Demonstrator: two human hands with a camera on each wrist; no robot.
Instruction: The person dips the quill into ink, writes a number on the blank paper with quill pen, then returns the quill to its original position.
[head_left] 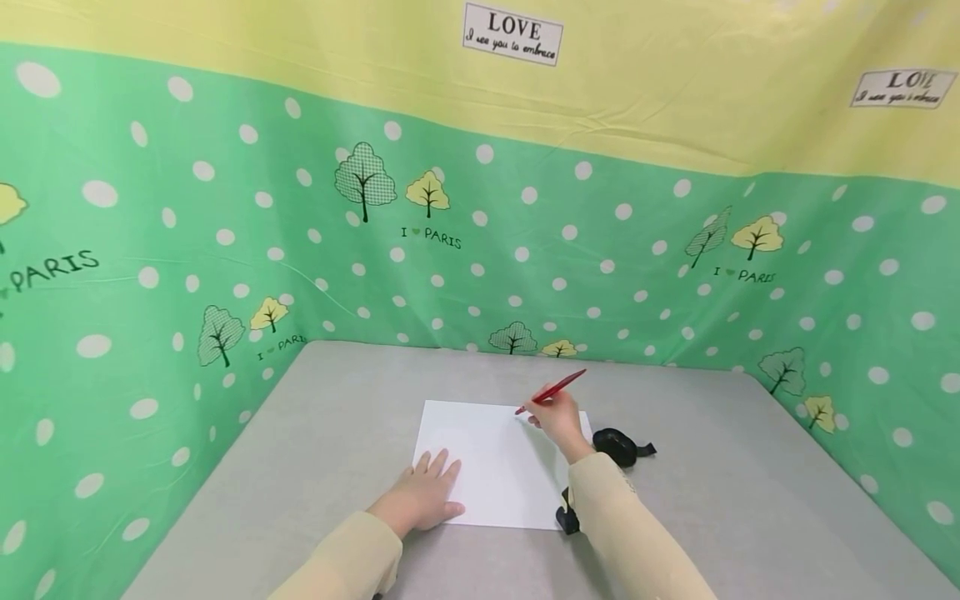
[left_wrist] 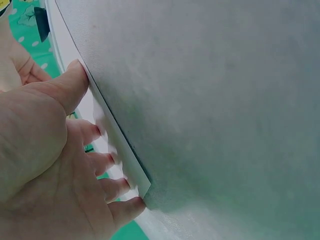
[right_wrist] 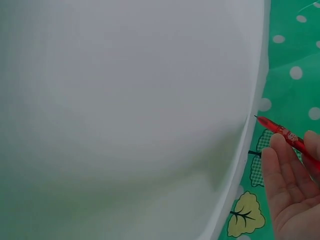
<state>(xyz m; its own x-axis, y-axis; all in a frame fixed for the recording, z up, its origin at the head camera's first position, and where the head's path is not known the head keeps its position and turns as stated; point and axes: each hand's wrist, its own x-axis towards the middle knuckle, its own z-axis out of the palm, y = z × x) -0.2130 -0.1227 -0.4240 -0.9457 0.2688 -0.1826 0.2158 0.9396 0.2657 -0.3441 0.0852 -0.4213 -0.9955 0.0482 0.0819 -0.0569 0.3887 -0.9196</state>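
Note:
A white sheet of paper [head_left: 498, 475] lies on the grey table. My left hand [head_left: 427, 496] rests with spread, straight fingers on its lower left corner; the left wrist view shows the thumb and fingertips along the edge of the sheet [left_wrist: 131, 172]. Near the paper's top edge, right of its middle, my right hand [head_left: 558, 421] pinches a red pen [head_left: 564, 383]. The pen slants, its tip down at the left and its back end up to the right. In the right wrist view the pen's tip is bare and dark; whether it touches the paper I cannot tell.
A black rounded object with a strap [head_left: 615, 447] lies to the right of the paper, beside my right wrist. Another small black piece [head_left: 567, 517] shows by the paper's lower right corner, partly behind the sleeve. A green and yellow patterned curtain [head_left: 525, 283] surrounds the grey table [head_left: 337, 417].

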